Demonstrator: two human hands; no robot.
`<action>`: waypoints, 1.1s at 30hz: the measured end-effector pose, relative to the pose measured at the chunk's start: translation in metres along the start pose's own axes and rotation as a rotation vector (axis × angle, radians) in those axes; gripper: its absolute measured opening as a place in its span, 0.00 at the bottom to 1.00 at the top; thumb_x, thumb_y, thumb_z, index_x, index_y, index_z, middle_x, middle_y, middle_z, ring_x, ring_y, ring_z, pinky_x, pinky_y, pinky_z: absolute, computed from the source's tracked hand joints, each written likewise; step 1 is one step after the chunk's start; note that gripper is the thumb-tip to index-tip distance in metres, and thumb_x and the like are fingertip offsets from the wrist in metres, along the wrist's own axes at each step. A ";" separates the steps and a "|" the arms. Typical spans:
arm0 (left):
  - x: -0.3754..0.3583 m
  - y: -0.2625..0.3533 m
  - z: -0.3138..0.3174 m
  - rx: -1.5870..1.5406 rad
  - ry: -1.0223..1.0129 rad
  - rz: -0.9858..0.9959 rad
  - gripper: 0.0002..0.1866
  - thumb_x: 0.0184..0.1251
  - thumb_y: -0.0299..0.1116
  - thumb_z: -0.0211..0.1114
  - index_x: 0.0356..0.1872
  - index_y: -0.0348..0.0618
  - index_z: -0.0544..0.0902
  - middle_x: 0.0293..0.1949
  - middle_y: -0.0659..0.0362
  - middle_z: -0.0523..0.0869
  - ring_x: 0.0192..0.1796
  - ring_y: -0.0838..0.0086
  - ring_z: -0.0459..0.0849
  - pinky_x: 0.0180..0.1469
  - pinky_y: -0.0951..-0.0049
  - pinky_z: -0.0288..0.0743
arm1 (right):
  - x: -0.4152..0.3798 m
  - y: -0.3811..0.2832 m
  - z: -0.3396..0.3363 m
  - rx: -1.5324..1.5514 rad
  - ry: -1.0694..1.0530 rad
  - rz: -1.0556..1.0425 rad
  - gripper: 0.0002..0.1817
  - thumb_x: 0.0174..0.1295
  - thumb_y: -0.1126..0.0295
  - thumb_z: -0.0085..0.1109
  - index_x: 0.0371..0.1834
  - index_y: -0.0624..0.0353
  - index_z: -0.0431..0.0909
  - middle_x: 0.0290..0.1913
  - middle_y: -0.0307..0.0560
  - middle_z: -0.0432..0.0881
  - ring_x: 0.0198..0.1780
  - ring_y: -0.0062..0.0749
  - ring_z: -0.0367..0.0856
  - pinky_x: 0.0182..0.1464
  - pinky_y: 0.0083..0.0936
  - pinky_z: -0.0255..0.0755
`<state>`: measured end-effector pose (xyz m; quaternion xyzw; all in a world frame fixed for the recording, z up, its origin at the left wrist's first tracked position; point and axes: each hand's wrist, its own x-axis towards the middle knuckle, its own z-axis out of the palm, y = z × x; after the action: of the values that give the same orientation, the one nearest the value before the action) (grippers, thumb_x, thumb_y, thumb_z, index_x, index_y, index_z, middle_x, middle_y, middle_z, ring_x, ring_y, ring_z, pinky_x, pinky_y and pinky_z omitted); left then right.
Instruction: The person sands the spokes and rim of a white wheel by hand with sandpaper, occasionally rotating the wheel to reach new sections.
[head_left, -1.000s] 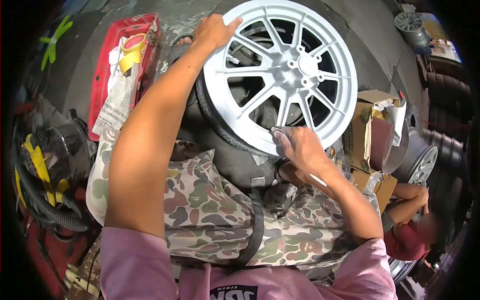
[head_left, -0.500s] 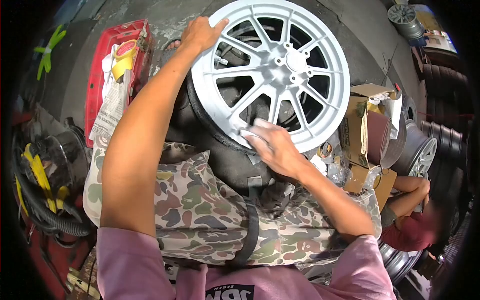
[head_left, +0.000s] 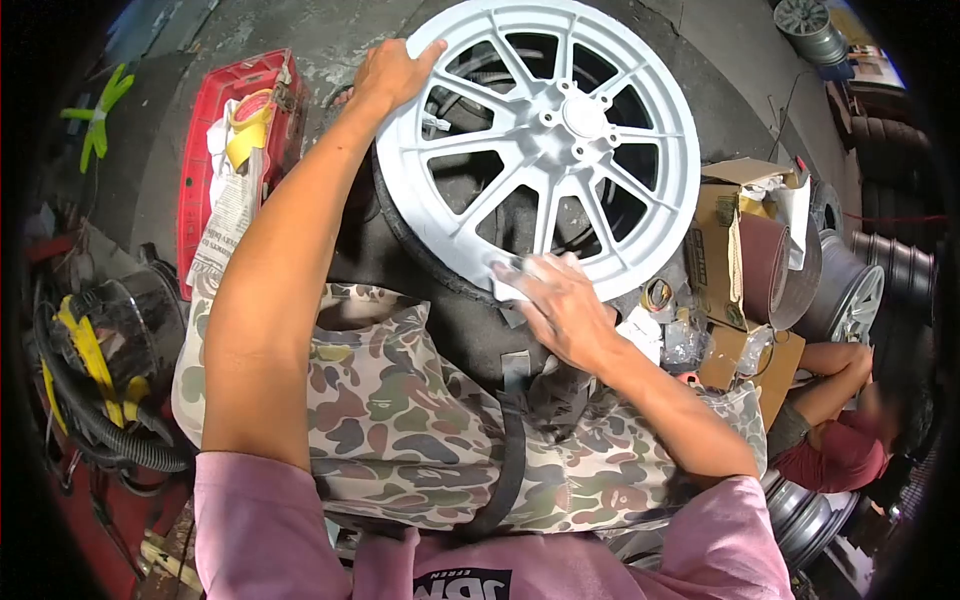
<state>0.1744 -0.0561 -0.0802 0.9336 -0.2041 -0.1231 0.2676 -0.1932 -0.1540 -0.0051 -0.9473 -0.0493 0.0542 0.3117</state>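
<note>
A pale grey multi-spoke wheel rim lies face up in front of me, resting on a dark tyre. My left hand grips the rim's upper left edge, its thumb over the lip. At the lower edge, my right hand presses on the outer lip, its fingers bent and slightly blurred. Under those fingertips shows a small pale piece, which looks like a folded sheet or cloth. Its far side is hidden by the hand.
On the left is a red tray with tape and newspaper. A cardboard box holds brown abrasive sheets at the right. Another person sits at the lower right near more rims. A ribbed black hose lies lower left.
My right hand has moved a little to the right along the rim's lower lip with the pale piece. My left hand keeps its hold on the upper left edge.
</note>
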 end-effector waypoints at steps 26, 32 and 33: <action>-0.009 0.011 -0.003 0.032 0.036 -0.001 0.44 0.65 0.68 0.58 0.52 0.26 0.84 0.52 0.33 0.84 0.59 0.42 0.83 0.62 0.49 0.75 | 0.029 -0.009 -0.003 0.042 -0.025 0.062 0.19 0.62 0.74 0.61 0.58 0.58 0.80 0.37 0.52 0.74 0.42 0.49 0.75 0.46 0.42 0.64; -0.002 0.008 -0.003 0.039 0.005 0.030 0.46 0.66 0.70 0.54 0.53 0.26 0.84 0.54 0.34 0.84 0.60 0.43 0.82 0.64 0.48 0.73 | -0.004 0.008 -0.021 0.056 0.030 0.042 0.09 0.67 0.72 0.56 0.46 0.63 0.82 0.34 0.54 0.76 0.39 0.53 0.78 0.43 0.45 0.71; 0.009 0.000 -0.003 0.087 -0.047 0.075 0.48 0.65 0.72 0.54 0.51 0.23 0.83 0.51 0.31 0.84 0.58 0.40 0.83 0.62 0.49 0.74 | 0.007 0.003 -0.014 0.094 0.023 0.058 0.08 0.68 0.72 0.57 0.44 0.64 0.81 0.33 0.55 0.76 0.38 0.55 0.78 0.42 0.45 0.71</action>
<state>0.1830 -0.0586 -0.0785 0.9329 -0.2503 -0.1260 0.2261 -0.1838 -0.1635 0.0035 -0.9332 -0.0157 0.0547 0.3549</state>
